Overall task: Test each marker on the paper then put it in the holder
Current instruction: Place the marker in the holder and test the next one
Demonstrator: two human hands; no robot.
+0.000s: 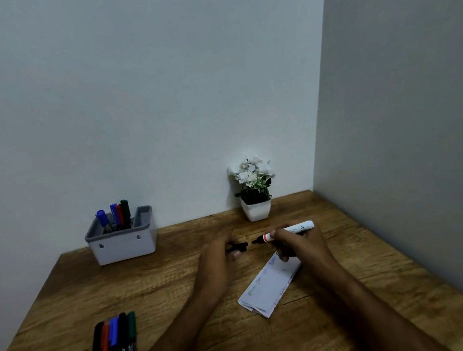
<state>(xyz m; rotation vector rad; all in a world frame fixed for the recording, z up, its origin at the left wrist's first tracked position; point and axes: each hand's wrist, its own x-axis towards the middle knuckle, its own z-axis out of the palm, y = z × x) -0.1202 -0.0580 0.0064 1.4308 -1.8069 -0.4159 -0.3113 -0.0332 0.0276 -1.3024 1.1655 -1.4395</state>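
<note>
The brown wooden bench (177,269) carries a folded white paper (270,284), the landmark. Far left of it at the wall stands the grey-rimmed white holder (121,241). Just above the paper, right hand (297,243) fingers grip a white marker (289,231), tip bared for testing; left hand (220,258) fingers pinch its black cap (239,247), mostly hidden.

A: Which surfaces are open for a hand to pass?

B: The wooden table (178,275) is bare between the holder (121,241) and the loose markers (114,350) at the near left edge.

A: Obstructions?

B: The folded paper (267,287) lies at centre right. The flower pot (257,208) stands at the rear, near the corner. Walls close off the back and right sides.
</note>
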